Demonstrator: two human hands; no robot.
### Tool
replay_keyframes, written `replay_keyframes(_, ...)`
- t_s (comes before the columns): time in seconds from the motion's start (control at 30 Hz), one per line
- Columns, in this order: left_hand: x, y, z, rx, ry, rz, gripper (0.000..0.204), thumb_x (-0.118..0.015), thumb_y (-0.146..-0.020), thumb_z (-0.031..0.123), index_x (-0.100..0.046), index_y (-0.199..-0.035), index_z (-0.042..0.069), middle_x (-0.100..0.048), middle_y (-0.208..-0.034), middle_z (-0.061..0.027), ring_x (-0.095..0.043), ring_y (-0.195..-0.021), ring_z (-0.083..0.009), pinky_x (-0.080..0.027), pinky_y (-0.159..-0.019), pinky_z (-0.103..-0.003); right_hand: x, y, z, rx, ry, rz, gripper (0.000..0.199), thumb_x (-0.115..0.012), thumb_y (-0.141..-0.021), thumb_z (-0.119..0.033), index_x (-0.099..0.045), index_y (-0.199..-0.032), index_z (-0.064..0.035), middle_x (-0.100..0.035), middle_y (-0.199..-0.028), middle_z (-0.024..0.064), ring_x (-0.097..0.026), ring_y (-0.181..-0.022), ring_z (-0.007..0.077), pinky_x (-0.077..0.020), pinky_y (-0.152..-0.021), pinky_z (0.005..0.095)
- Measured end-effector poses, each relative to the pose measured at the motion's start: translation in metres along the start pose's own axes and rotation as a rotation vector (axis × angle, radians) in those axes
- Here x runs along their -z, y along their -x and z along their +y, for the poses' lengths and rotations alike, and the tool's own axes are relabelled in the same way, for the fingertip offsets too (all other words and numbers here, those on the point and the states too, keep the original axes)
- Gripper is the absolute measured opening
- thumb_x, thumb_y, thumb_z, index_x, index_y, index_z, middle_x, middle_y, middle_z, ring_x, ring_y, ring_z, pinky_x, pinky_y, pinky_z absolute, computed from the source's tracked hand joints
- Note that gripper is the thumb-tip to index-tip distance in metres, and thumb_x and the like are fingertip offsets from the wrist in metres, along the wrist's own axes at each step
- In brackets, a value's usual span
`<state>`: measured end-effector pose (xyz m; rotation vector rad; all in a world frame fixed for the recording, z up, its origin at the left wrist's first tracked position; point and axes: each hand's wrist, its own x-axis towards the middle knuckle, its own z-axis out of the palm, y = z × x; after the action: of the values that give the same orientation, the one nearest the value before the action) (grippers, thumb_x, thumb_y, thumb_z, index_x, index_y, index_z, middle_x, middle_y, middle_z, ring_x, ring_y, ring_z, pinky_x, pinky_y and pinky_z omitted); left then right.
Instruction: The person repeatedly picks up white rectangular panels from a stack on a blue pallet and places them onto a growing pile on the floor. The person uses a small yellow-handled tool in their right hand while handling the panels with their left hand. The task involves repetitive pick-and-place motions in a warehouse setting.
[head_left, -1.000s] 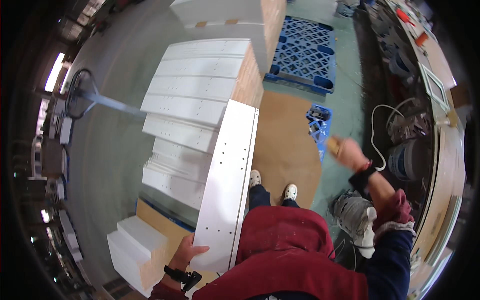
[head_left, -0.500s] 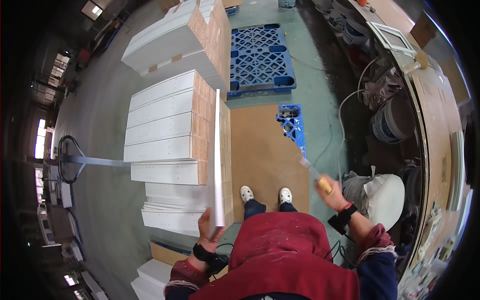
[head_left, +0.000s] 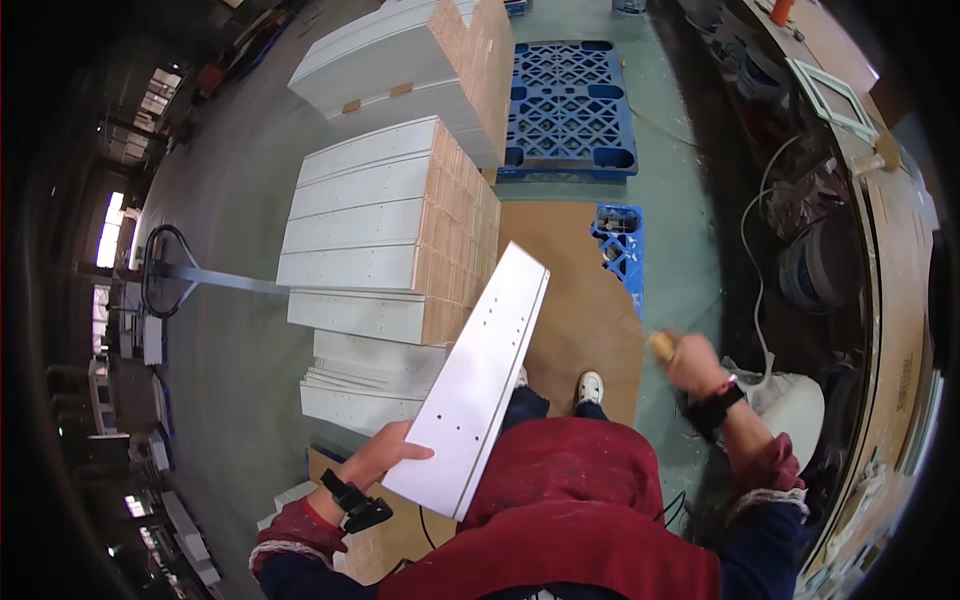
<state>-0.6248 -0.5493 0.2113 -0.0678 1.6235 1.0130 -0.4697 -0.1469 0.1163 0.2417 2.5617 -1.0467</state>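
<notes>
The white panel, on edge half a second ago, now lies flat, pointing toward 1 o'clock; left hand fingers clamp its edge, right hand fisted around a brush handle.

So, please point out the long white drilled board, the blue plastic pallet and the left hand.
long white drilled board (head_left: 482, 375), head view, middle of its flat face
blue plastic pallet (head_left: 568, 105), head view, its grid top
left hand (head_left: 388, 450), head view, back of hand
</notes>
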Motion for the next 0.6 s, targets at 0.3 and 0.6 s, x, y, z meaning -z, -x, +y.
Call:
replay_keyframes(0.3,-0.011,0.095,-0.078,-0.012,0.385,0.154,0.054,-0.065,-0.068,0.015,-0.047,-0.116,-0.003,-0.056,-0.106,-0.0094,-0.053,-0.095,-0.0166,-0.041,-0.084,-0.029,-0.027,-0.011,0.048,0.115,-0.417,0.419,0.018,-0.060,-0.070,-0.004,-0.054,-0.087,-0.0021,-0.054,-0.078,0.0101,-0.051,-0.079,0.0218,-0.0405,-0.071,0.0316)
replay_keyframes(0.6,-0.043,0.104,-0.164,-0.401,0.849,0.887,0.057,-0.061,-0.067,0.013,-0.042,-0.118,-0.003,-0.054,-0.107,-0.0129,-0.054,-0.096,-0.0222,-0.043,-0.082,-0.033,-0.104,0.015,0.055,-0.273,-0.669,-0.008,0.024,-0.060,-0.077,-0.006,-0.055,-0.100,-0.0030,-0.055,-0.072,-0.0006,-0.052,-0.064,0.0060,-0.0446,-0.062,0.0213)
